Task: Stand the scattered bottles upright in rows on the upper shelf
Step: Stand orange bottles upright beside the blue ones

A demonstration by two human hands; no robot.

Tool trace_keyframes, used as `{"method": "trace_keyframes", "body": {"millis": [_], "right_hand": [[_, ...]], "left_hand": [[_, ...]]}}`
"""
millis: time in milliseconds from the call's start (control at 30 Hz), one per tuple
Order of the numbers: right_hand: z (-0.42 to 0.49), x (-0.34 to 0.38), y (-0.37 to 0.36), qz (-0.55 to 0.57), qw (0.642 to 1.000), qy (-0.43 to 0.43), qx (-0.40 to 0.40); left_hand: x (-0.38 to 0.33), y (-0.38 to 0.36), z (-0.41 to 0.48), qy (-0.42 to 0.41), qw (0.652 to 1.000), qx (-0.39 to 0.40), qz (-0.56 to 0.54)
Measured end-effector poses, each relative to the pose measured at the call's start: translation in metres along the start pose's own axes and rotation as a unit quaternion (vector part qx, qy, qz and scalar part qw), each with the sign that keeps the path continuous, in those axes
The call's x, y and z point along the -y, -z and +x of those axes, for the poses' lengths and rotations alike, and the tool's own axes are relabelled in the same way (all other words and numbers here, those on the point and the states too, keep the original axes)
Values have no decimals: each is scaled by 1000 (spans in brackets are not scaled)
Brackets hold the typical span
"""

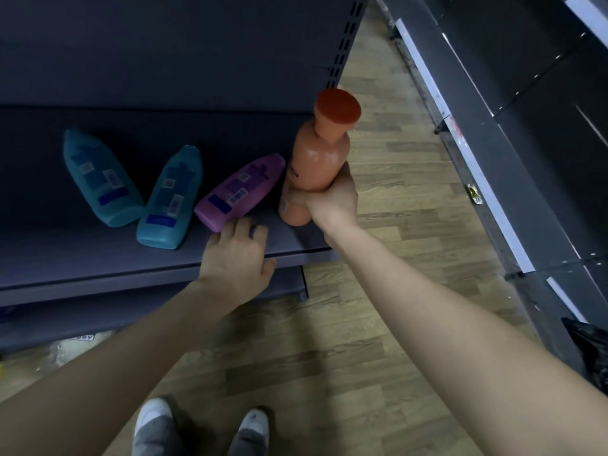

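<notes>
**Hidden or unclear**
- Labels on all four bottles: blurred, not readable.
- Base of the orange bottle: partly covered by the fingers; whether it rests on the shelf cannot be told.
- Lower shelf: mostly in shadow under the upper one. A pale packet lies below it, blurred and cut off at the frame's left.
- Black bag: cut off at the right edge.

**Surroundings**
- Upper shelf: dark, with a dark back panel behind it.
- First teal bottle: lying flat, farthest left.
- Second teal bottle: lying flat just beside the first, their bases close.
- Purple bottle: lying flat, its cap end pointing toward the orange bottle.
- Wood-pattern floor and a second dark shelf unit to the right.
- Two shoes at the bottom of the frame.

**Hands**
- Right hand: fingers wrapped round the lower body of the orange bottle. It is held roughly upright, cap up, at the right end of the upper shelf, just beside the purple bottle.
- Left hand: palm down, fingers spread and nearly straight, holding nothing. It lies over the shelf's front edge with fingertips just beside the purple bottle's base; contact cannot be told.
</notes>
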State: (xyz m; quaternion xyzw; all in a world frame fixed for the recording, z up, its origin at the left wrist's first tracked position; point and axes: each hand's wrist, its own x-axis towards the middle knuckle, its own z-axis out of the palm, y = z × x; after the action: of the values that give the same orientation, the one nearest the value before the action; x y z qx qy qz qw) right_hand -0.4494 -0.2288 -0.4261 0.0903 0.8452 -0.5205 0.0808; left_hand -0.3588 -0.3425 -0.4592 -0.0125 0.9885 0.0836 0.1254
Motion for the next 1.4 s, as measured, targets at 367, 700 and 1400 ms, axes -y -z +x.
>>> {"method": "trace_keyframes", "body": {"millis": [367,700,1400], "right_hand": [[-34,-11,3,131,988,-80,-20],[-82,-1,-10,397,884,-239,56],[-279,83,-75,471,785,-379,132]], "left_hand": [[-11,9,-10,13,994,-48,-94],[9,22,-51,48,994,-68,-71],[92,101,-223,-10,933,-223,282]]}}
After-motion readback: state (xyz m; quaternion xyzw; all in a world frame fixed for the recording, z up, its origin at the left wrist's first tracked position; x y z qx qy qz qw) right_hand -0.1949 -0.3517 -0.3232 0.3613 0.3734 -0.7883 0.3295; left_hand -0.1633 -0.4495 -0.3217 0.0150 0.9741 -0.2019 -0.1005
